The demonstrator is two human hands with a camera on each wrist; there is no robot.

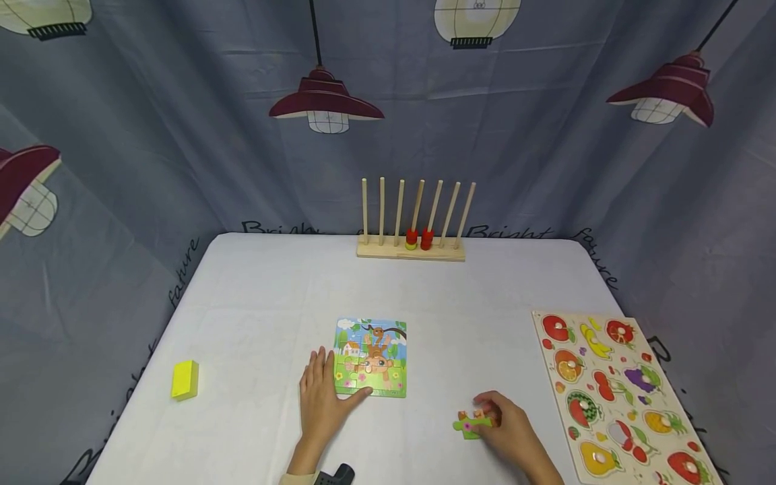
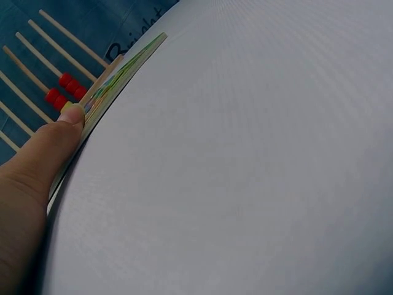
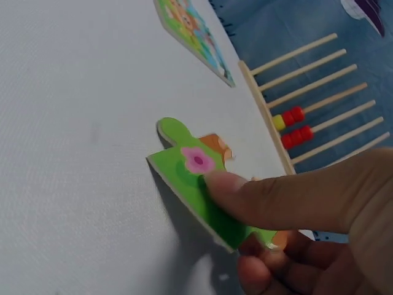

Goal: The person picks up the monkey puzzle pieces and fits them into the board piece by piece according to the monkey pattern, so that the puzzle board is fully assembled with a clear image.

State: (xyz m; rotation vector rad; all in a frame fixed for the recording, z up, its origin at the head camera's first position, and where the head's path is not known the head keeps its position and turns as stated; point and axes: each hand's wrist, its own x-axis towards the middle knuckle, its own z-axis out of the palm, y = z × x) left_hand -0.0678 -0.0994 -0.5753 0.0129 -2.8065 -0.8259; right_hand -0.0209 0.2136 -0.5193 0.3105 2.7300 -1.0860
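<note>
A square jigsaw puzzle with a monkey picture lies on the white table. My left hand rests beside it with fingers straight and spread: fingertips along its left side, thumb at its lower edge. In the left wrist view the thumb touches the puzzle's rim. To the right, my right hand pinches a green puzzle piece with a pink flower between thumb and fingers. Orange-brown parts show behind the green piece, partly hidden by it and the hand.
A yellow block stands at the left. At the back is a wooden peg rack with red and yellow beads on two pegs. A fruit peg board lies along the right edge. Grey curtain surrounds the table.
</note>
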